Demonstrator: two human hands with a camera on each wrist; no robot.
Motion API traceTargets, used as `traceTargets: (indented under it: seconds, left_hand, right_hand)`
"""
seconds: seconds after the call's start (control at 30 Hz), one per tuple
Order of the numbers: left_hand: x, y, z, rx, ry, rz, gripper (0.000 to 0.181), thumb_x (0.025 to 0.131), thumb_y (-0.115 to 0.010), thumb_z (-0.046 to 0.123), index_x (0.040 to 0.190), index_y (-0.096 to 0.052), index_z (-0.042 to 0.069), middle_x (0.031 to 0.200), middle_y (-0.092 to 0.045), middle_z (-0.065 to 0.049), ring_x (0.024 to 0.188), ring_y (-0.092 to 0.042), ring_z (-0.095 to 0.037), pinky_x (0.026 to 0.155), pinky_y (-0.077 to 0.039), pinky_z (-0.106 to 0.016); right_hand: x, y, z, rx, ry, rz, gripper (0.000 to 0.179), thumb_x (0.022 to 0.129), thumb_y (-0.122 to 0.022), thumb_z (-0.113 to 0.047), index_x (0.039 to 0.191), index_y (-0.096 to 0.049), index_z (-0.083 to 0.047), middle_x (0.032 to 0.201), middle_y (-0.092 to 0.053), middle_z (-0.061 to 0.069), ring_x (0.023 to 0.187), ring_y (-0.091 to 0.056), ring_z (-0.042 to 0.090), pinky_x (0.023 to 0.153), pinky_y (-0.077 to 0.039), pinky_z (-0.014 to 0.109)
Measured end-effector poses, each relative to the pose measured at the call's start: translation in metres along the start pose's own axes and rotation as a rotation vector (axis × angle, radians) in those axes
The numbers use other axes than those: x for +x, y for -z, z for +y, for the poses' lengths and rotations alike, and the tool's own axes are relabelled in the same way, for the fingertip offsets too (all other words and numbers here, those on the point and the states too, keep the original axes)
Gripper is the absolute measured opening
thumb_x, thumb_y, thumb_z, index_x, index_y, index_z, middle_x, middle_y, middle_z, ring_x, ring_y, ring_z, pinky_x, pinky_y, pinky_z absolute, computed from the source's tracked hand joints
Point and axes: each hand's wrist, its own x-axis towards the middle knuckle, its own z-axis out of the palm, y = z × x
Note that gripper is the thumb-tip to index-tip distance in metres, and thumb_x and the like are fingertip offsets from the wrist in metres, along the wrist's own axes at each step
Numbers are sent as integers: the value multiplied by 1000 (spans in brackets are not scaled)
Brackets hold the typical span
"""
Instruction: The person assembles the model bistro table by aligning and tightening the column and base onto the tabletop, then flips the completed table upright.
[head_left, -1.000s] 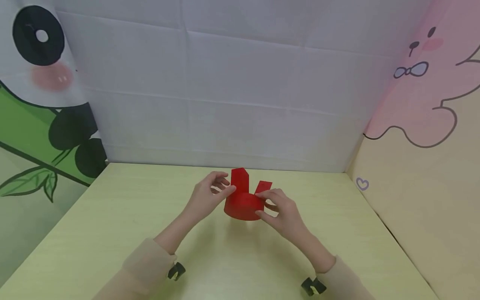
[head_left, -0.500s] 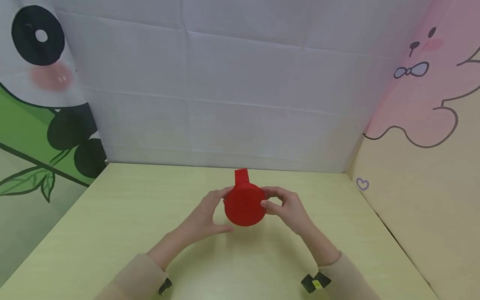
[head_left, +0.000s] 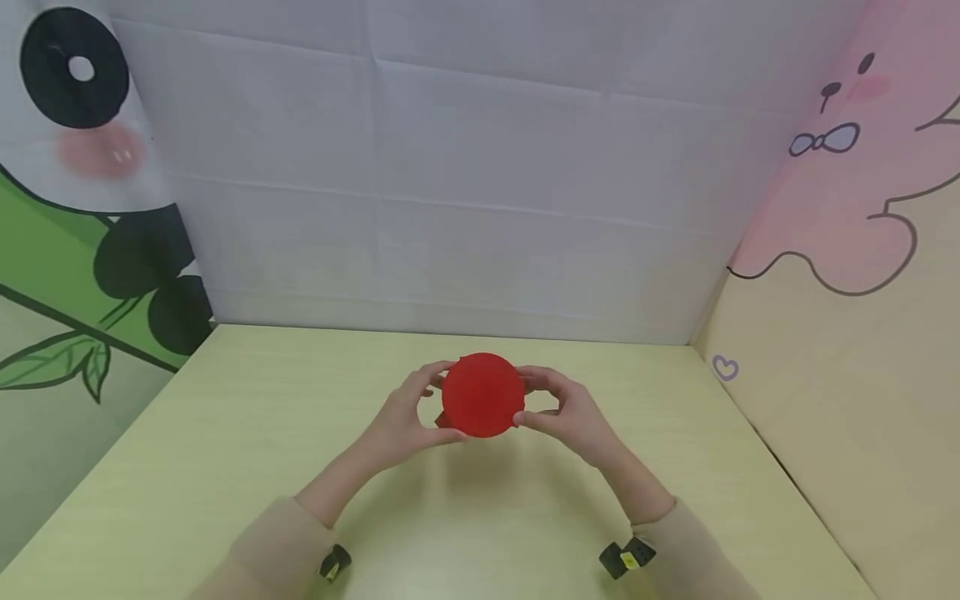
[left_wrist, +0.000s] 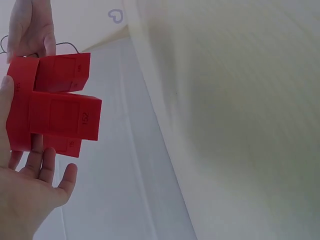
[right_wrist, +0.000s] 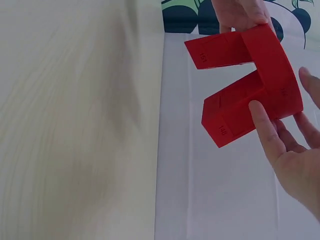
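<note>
A red model piece (head_left: 483, 396), a short round drum with several box-shaped legs, is held up between both hands over the table. Its flat round face points toward the head camera. In the left wrist view, the legs (left_wrist: 65, 115) stick out from the drum's far side, one printed 152. The left hand (head_left: 401, 425) holds the drum's left side, thumb low at the rim, fingers behind. Opposite it, the right hand (head_left: 577, 417) grips the right side, thumb at the face's lower edge. The right wrist view shows a right fingertip against the drum beside a leg (right_wrist: 230, 112) marked 148.
The pale yellow tabletop (head_left: 225, 467) lies under the hands. A white cloth wall (head_left: 465, 167) rises at its back edge. Printed cartoon panels stand at the sides, a green one (head_left: 52, 250) left and a pink one (head_left: 847, 200) right.
The piece has turned so its legs, upright earlier, now point away behind the round face. Half a second ago one leg still showed above it. The left hand's thumb has shifted down to the lower rim.
</note>
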Motion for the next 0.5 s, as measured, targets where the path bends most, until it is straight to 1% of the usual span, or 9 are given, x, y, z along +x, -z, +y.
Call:
traceTargets:
  seconds: [0.13, 0.23, 0.27, 0.33, 0.4, 0.5]
  left_hand:
    - [7, 1, -6, -38, 71, -30, 79, 64, -75, 46, 131, -35, 29, 117, -50, 8, 101, -49, -9, 83, -45, -35]
    - [12, 0, -11, -60, 142, -67, 79, 64, -75, 46, 131, -36, 28, 114, -52, 7, 99, -50, -11, 83, -45, -35]
    - [14, -1, -14, -72, 166, -83, 78, 65, -74, 46, 131, -36, 28, 113, -52, 7, 100, -50, -12, 84, -45, -37]
    - [18, -1, -18, -95, 208, -119, 77, 66, -74, 44, 131, -36, 28, 111, -53, 6, 100, -50, -14, 85, -44, -40]
    - [22, -1, -24, -112, 248, -155, 77, 67, -74, 43, 131, -36, 27, 108, -54, 6, 100, -51, -16, 86, -44, -42]
    - [26, -2, -33, -104, 299, -210, 77, 67, -73, 45, 132, -36, 25, 105, -56, 6, 101, -52, -16, 88, -43, -41]
  right_hand:
    - [1, -2, -7, -94, 31, -16, 63, 71, -74, -15, 128, -46, -18, 113, -54, 4, 99, -53, 22, 71, -53, 33]
    - [3, -5, -7, -184, 32, 23, 64, 71, -75, -18, 128, -46, -15, 112, -56, 4, 100, -49, 20, 72, -51, 34]
    - [4, -6, -5, -196, 21, 36, 63, 71, -74, -19, 128, -46, -15, 111, -56, 4, 99, -49, 21, 73, -50, 35]
    - [7, -7, 2, -196, -15, 61, 61, 72, -74, -21, 126, -48, -16, 111, -58, 5, 98, -49, 22, 74, -49, 36]
    - [11, -8, 14, -195, -50, 79, 60, 72, -74, -24, 126, -48, -18, 111, -59, 5, 97, -50, 21, 72, -48, 34]
    - [17, -10, 33, -219, -106, 100, 60, 71, -74, -30, 124, -49, -23, 112, -59, 1, 96, -51, 20, 70, -48, 29]
